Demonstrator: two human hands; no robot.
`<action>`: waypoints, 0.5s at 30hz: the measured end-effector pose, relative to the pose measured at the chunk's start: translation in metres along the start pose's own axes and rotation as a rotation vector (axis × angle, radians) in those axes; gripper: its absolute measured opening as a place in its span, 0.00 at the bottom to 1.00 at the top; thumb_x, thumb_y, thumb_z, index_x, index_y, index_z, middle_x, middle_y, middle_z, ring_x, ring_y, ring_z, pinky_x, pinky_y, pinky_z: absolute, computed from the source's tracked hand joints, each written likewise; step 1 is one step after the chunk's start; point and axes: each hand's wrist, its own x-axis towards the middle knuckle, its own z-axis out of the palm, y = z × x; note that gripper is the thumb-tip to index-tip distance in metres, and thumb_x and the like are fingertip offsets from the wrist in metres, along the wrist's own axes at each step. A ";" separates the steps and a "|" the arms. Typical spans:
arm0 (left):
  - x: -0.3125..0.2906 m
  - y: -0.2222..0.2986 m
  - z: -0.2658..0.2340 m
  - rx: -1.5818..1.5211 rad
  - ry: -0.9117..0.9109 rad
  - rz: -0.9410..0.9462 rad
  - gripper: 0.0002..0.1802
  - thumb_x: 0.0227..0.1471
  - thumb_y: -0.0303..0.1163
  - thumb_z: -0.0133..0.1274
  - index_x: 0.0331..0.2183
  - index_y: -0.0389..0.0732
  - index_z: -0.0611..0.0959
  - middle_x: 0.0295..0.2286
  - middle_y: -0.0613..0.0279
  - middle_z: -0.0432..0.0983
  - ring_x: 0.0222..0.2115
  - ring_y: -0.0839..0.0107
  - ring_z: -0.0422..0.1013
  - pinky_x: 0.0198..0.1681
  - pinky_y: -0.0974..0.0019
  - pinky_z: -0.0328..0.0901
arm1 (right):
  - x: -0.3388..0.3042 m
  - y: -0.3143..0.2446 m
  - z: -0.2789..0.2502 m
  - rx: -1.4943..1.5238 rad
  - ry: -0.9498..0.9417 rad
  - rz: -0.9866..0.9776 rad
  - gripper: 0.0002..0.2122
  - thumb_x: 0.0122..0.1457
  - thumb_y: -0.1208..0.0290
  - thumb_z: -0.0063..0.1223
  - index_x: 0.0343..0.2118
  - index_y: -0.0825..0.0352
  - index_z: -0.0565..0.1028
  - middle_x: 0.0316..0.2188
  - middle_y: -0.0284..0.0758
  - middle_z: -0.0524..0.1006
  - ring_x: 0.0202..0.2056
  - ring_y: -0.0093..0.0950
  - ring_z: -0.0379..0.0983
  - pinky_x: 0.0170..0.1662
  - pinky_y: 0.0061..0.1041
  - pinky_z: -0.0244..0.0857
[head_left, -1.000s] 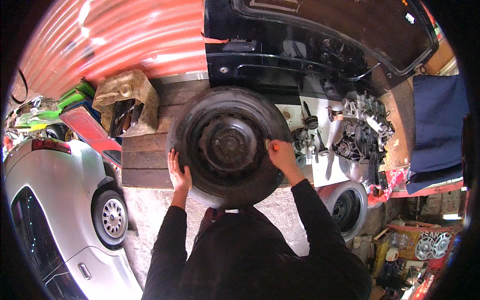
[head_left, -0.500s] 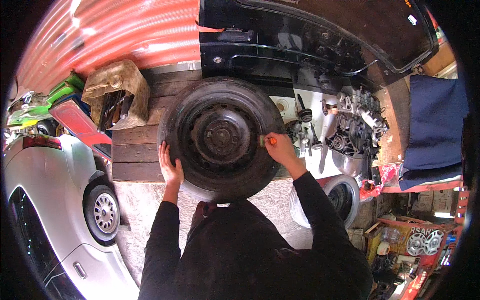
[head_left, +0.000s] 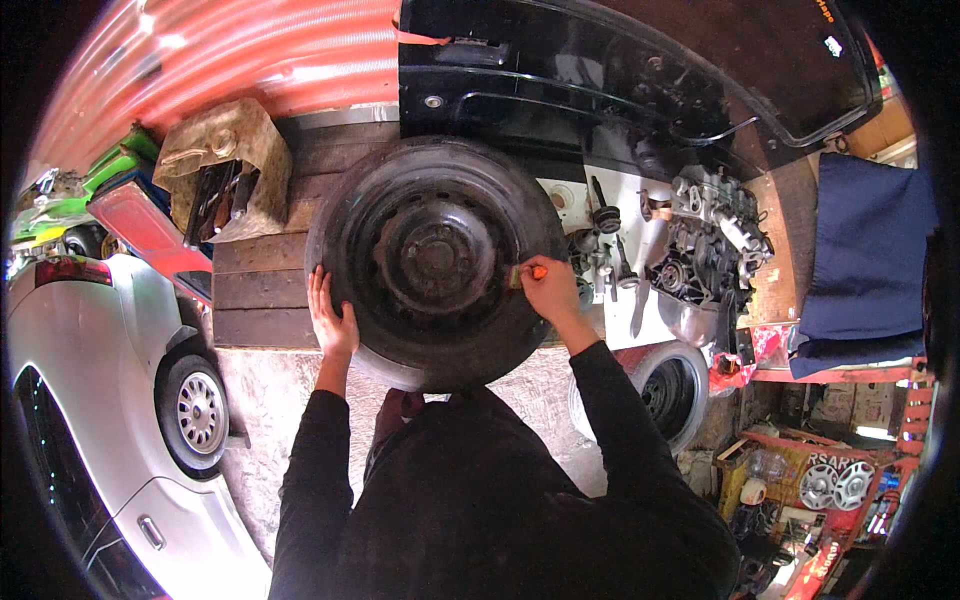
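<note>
A black car wheel, a tyre on a dark steel rim, lies on a dark plank workbench and reaches over its near edge. My left hand rests against the left side of the tyre, its fingers stretched out and apart. In my right hand is a small brush with an orange handle. My fingers are closed round the handle, and its tip meets the right part of the rim, by the rim's outer edge. The bristles are mostly too small to make out.
A cut-open jug with tools stands left on the bench. Right of the wheel are metal parts and an engine. Another wheel stands below them. A silver car is at left; a black vehicle panel lies beyond.
The view has shifted a little, so the scene sits slightly higher and further left. My right hand still has the brush on the rim's right side; my left stays at the tyre.
</note>
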 end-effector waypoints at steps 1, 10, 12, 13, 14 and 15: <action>-0.001 -0.001 0.000 0.007 0.003 -0.002 0.35 0.46 0.24 0.48 0.59 0.33 0.71 0.66 0.49 0.60 0.69 0.45 0.51 0.71 0.44 0.46 | 0.001 -0.001 -0.002 0.010 -0.007 0.012 0.07 0.56 0.67 0.59 0.33 0.64 0.83 0.31 0.47 0.82 0.37 0.51 0.78 0.44 0.47 0.72; 0.001 0.003 -0.002 0.016 -0.008 -0.021 0.35 0.46 0.23 0.49 0.59 0.34 0.71 0.66 0.49 0.60 0.69 0.46 0.51 0.72 0.46 0.46 | 0.022 -0.029 -0.012 -0.136 0.004 -0.092 0.07 0.55 0.67 0.60 0.32 0.63 0.84 0.30 0.45 0.83 0.37 0.51 0.78 0.46 0.47 0.71; 0.002 0.006 -0.001 0.005 -0.012 -0.029 0.35 0.46 0.23 0.49 0.60 0.34 0.71 0.66 0.50 0.60 0.69 0.46 0.51 0.72 0.46 0.46 | 0.022 -0.023 -0.011 -0.160 -0.035 -0.088 0.06 0.55 0.67 0.60 0.32 0.63 0.84 0.30 0.45 0.83 0.37 0.51 0.78 0.47 0.47 0.71; 0.002 0.008 0.000 0.001 -0.019 -0.046 0.36 0.46 0.23 0.49 0.60 0.34 0.71 0.66 0.50 0.60 0.69 0.46 0.51 0.72 0.46 0.46 | 0.021 -0.017 -0.005 -0.164 -0.064 -0.082 0.06 0.55 0.68 0.60 0.32 0.63 0.83 0.31 0.45 0.83 0.38 0.50 0.78 0.46 0.47 0.72; 0.003 0.009 0.001 -0.004 -0.027 -0.062 0.36 0.46 0.23 0.49 0.60 0.34 0.71 0.66 0.50 0.59 0.69 0.46 0.51 0.72 0.46 0.45 | 0.021 -0.009 0.000 -0.169 -0.093 -0.076 0.06 0.54 0.68 0.60 0.32 0.62 0.83 0.31 0.46 0.82 0.39 0.50 0.77 0.46 0.48 0.72; 0.001 0.007 0.000 -0.002 -0.019 -0.053 0.36 0.46 0.24 0.49 0.60 0.34 0.71 0.66 0.50 0.59 0.69 0.46 0.51 0.72 0.46 0.45 | 0.023 -0.010 -0.002 -0.155 -0.092 -0.068 0.06 0.54 0.67 0.60 0.32 0.63 0.83 0.31 0.45 0.83 0.39 0.50 0.78 0.46 0.47 0.72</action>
